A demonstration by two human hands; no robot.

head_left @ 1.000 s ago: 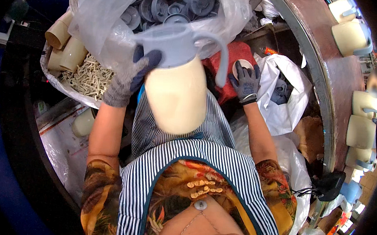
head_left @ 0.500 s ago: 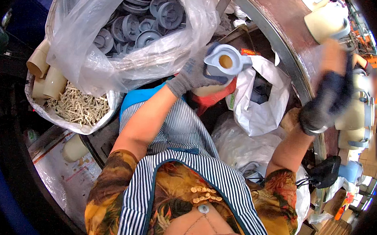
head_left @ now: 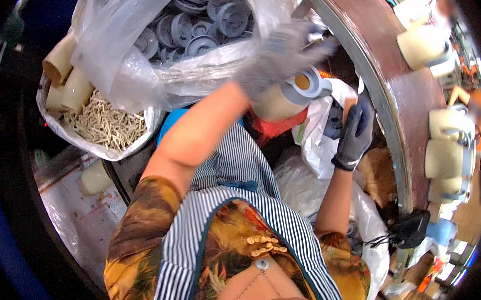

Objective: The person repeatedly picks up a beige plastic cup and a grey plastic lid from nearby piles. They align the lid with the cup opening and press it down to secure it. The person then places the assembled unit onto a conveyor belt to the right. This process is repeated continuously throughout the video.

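Observation:
A cream jug with a grey collar and handle leans on red cloth over my lap; its round opening shows brownish yellow inside. My left hand, in a grey glove, is above the jug and apart from its collar. Motion smears its fingers, so what they hold, if anything, is unclear. My right hand, in a dark grey glove, is upright beside the white bag of dark grey parts. Its fingers are stretched upward, and nothing can be made out in them.
A large clear plastic bag of grey round lids stands at the far left. Beside it, a white sack holds beige pegs and cream cylinders. Finished-looking jugs line the metal-edged brown table at right.
My left hand has let go of the jug and moved up and right. My right hand has come from over the table down and left to the white bag.

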